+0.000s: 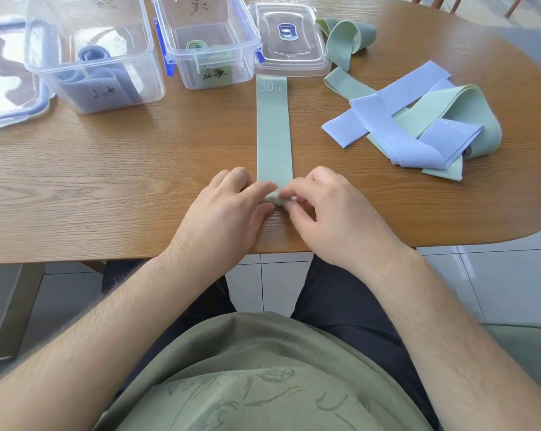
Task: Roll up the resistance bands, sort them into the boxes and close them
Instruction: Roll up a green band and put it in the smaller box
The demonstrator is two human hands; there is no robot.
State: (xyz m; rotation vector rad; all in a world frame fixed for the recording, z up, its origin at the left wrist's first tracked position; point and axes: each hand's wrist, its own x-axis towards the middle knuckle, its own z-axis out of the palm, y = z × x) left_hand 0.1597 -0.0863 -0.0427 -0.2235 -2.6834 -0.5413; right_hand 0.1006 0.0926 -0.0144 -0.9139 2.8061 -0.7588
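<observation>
Both my left hand (pixel 228 208) and right hand (pixel 329 213) pinch the near end of the green band (pixel 273 132) with curled fingers (pixel 258 188), so its first small roll is tight and even. The rest lies flat and straight on the worktop (pixel 107 169) (toward the box (pixel 182 62) holding a green roll (pixel 195 45)), ready to wind without twisting.

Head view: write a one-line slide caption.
Left hand and right hand pinch the near end of the green band, starting its roll.
</observation>
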